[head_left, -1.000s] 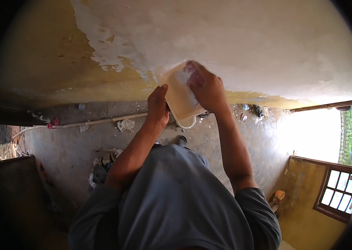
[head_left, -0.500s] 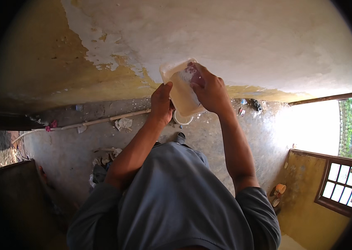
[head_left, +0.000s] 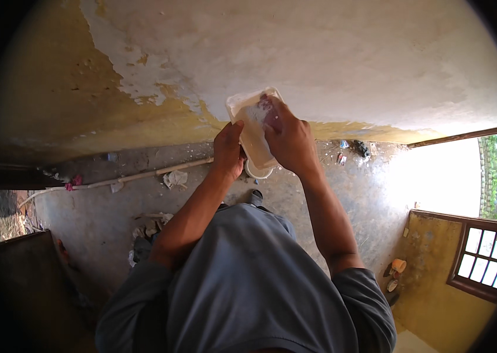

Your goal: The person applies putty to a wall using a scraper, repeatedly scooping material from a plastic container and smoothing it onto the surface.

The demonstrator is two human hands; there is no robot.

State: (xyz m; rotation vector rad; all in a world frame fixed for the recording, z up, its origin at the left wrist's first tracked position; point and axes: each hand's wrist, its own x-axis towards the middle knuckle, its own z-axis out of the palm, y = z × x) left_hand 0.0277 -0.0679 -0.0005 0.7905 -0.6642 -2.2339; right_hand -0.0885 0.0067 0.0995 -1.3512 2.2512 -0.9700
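My left hand (head_left: 228,150) is closed on the left rim of a shallow cream plastic tray (head_left: 252,141), thumb over the edge. The tray is tilted in front of the wall, its inside smeared with whitish paste. Over its right part is my right hand (head_left: 291,140), fingers closed round a purplish-red piece (head_left: 271,112) coated with white. Its exact kind is unclear, as my fingers cover much of it. Beyond the tray rises a wall (head_left: 319,53) with a whitish coat, and flaking yellow paint at the left.
Below the tray, a white bucket (head_left: 258,170) stands on the grey floor by my foot (head_left: 255,196). A long pole (head_left: 142,177) lies along the wall's base at left. Rags and debris (head_left: 141,247) are beside me; a bright doorway (head_left: 445,176) and a paned window (head_left: 488,254) are at right.
My right hand has shifted slightly left and down with the purplish-red piece, over the tray. The tray has dropped a little in view, still in my left hand.
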